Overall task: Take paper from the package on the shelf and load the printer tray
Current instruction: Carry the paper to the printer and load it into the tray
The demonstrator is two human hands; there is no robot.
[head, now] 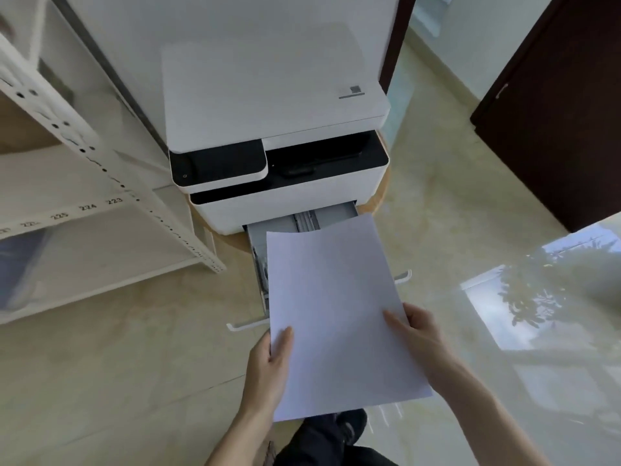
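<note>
A white stack of paper (339,311) hangs over the pulled-out printer tray (258,253), covering most of it. My left hand (268,368) grips the stack's lower left edge, thumb on top. My right hand (415,334) holds the right edge, thumb on the sheet. The white printer (279,129) with a black panel stands on a low round wooden base just beyond. The tray's grey inside and guide rail show above the paper's far edge. The paper package is not identifiable in view.
A white metal shelf rack (111,183) with numbered labels stands at left; something bluish and blurred (20,267) lies on its low shelf. A dark wooden door (554,112) is at right. The glossy tile floor reflects a window. My dark-clothed leg (329,442) is below.
</note>
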